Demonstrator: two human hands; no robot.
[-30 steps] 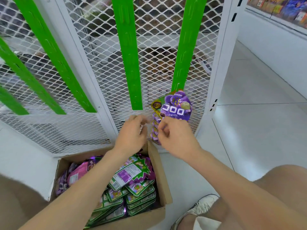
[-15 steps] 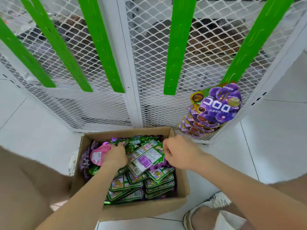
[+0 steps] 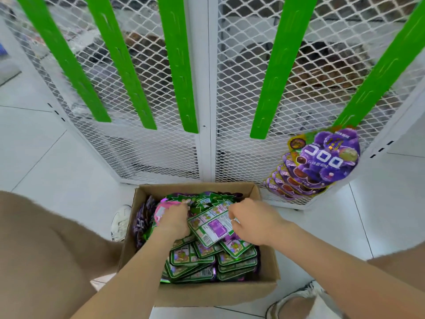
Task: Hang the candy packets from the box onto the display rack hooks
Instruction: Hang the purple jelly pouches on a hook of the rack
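Note:
An open cardboard box (image 3: 197, 188) stands on the floor in front of the rack, full of green and purple candy packets (image 3: 234, 261). My left hand (image 3: 174, 221) reaches into the pile beside a pink packet (image 3: 161, 209), its fingers curled down around packets there. My right hand (image 3: 253, 224) pinches the edge of a face-down packet with a white label (image 3: 211, 226) lying on top. Several purple packets (image 3: 322, 162) hang in a bunch on a hook low on the right of the white mesh display rack (image 3: 204, 88).
Green slotted strips (image 3: 177, 65) run down the mesh panels. White tiled floor (image 3: 57, 162) surrounds the rack. My knees are at both lower sides, with a white shoe (image 3: 120, 222) left of the box and another (image 3: 299, 302) at the lower right.
Both hands came down from the hanging purple packets into the box. The left hand went to the packets by the pink one, and the right took the label-side packet's edge.

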